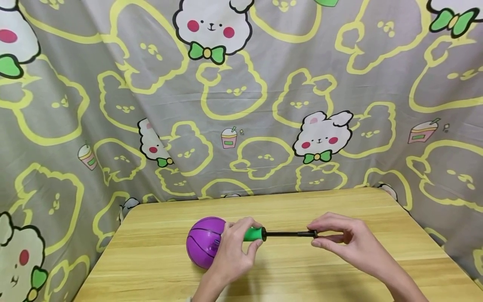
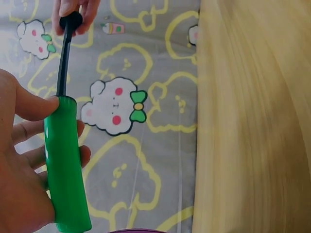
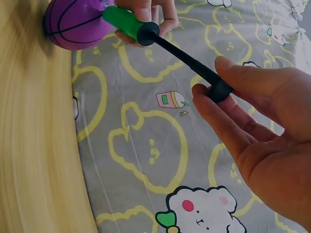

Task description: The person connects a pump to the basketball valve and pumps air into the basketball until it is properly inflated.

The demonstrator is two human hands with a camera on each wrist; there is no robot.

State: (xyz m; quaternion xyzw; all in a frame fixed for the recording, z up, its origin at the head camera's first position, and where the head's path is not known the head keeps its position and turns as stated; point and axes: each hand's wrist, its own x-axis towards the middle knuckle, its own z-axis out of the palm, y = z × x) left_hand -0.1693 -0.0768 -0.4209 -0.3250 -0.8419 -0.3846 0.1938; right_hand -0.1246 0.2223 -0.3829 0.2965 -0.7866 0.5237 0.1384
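A small hand pump with a green barrel (image 1: 253, 234) and a black rod (image 1: 283, 234) is held level above the table. My left hand (image 1: 235, 249) grips the green barrel, with the thumb near its black collar (image 3: 148, 34). My right hand (image 1: 345, 237) pinches the black end knob (image 3: 220, 91) of the rod between thumb and fingers, and the rod is drawn well out of the barrel. A purple ball (image 1: 203, 243) with black basketball lines sits behind and left of my left hand, which partly hides it. Whether the barrel's far end touches the ball, I cannot tell.
The wooden table (image 1: 158, 268) spreads under both hands, its far edge meeting a grey curtain (image 1: 264, 96) printed with yellow outlines and white cartoon animals. The curtain also hangs along the left and right sides.
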